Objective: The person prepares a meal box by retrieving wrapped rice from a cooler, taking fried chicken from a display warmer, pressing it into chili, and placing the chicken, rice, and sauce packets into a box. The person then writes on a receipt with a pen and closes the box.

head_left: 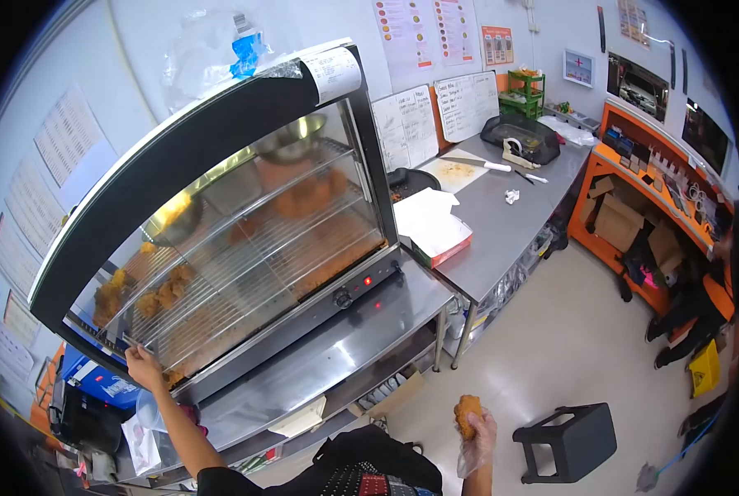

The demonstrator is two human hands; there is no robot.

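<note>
A glass-fronted warming cabinet (237, 248) with wire racks stands on the steel counter at left, and pieces of fried food (167, 291) lie on its racks. My left hand (144, 367) is at the cabinet's lower left corner, its fingers closed at the edge of the glass; what they grip is too small to name. In my right hand (478, 438), which has a clear plastic glove or bag round it, is a piece of fried food (468, 416), held over the floor area at lower centre.
Right of the cabinet, a steel table (501, 215) bears an open paper-lined box (437, 236), a knife (477, 164) and a black container (522, 138). A black stool (572, 442) stands on the floor. At far right, a person (696, 310) is beside orange shelving (584, 202).
</note>
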